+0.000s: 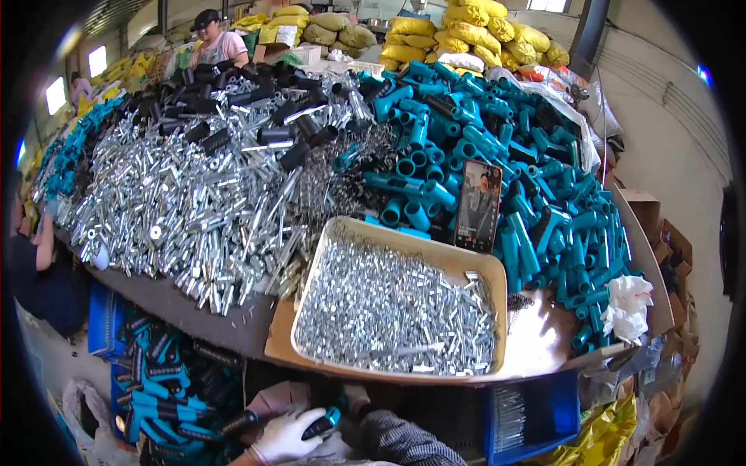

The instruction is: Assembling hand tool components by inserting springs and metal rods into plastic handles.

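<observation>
In a white glove, my left hand (284,439) is closed around a black and teal plastic handle (322,423) at the lower edge, below the table. To its right a dark checked sleeve (404,439) comes in from the lower edge. Just past it, a small pale shape in shadow looks like part of my right hand (355,398); its fingers cannot be made out. A blue crate (105,318) of similar black and teal handles (163,388) stands beside my left hand. Above both hands, a cream tray (501,311) full of small metal pins (388,303) rests at the table edge.
Loose metal sleeves (186,210) heap at left, teal plastic housings (466,116) at right. A phone (478,206) leans behind the tray. A blue bin (571,404) holds metal rods below right. Co-workers sit at far left (47,272) and behind the heap (217,43).
</observation>
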Motion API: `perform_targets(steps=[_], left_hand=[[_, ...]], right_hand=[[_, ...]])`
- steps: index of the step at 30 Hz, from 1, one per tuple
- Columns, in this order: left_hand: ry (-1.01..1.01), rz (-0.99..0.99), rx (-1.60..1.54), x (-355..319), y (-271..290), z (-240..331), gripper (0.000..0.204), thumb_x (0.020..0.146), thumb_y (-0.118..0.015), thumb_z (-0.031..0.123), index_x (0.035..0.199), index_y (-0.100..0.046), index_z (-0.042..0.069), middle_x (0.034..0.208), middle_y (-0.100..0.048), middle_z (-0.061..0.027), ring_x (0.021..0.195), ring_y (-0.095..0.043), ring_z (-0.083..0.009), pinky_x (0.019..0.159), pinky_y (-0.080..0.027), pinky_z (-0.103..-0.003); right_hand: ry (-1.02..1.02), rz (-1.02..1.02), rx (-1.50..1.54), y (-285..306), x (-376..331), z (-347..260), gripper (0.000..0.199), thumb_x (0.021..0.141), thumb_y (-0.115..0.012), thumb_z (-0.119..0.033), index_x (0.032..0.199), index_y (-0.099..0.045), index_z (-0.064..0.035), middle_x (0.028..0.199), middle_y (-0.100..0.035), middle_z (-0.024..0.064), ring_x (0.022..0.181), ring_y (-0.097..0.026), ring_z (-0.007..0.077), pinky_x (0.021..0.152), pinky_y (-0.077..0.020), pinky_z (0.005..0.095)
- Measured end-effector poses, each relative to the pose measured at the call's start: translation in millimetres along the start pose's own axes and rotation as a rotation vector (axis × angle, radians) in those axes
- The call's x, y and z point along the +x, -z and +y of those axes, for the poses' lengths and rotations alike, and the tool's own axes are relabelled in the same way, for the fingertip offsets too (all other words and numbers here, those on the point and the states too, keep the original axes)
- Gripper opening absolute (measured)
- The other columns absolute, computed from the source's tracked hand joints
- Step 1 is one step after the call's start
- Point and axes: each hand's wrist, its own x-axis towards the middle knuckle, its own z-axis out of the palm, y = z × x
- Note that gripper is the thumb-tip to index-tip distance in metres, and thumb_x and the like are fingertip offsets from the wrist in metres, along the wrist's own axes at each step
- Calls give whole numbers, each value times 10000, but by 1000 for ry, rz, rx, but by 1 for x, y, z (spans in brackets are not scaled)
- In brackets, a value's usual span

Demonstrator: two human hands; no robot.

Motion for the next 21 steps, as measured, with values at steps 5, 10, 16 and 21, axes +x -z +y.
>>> perform_targets(steps=[5,10,16,21], left_hand=[[-35,72,-43,15,-22,-15,530,809,-724,371,1259,-612,115,1088,-680,-160,995,-658,-350,866,-529,-425],[46,76,-25,29,-25,-10,469,850,-705,304,1269,-607,115,1094,-672,-175,1018,-643,-362,879,-515,-436],[31,209,-11,48,-37,18,294,891,-669,271,1125,-664,93,985,-687,-160,898,-662,-354,792,-533,-423],[106,64,80,68,-69,18,508,841,-647,418,1259,-560,143,979,-689,-185,843,-677,-395,718,-550,-492]], right_hand=[[-152,-139,-59,-41,2,66,462,832,-725,-320,1232,-684,-94,1113,-720,178,993,-698,357,902,-532,437],[-144,-85,56,-9,34,59,453,874,-652,-329,1260,-654,-91,1177,-677,186,1071,-646,355,952,-496,434],[-136,-28,204,34,46,33,449,925,-565,-340,1293,-618,-88,1254,-625,195,1165,-583,352,1012,-453,430],[-176,14,307,63,28,22,450,967,-492,-349,1320,-588,-85,1319,-582,203,1243,-531,350,1062,-418,427]])
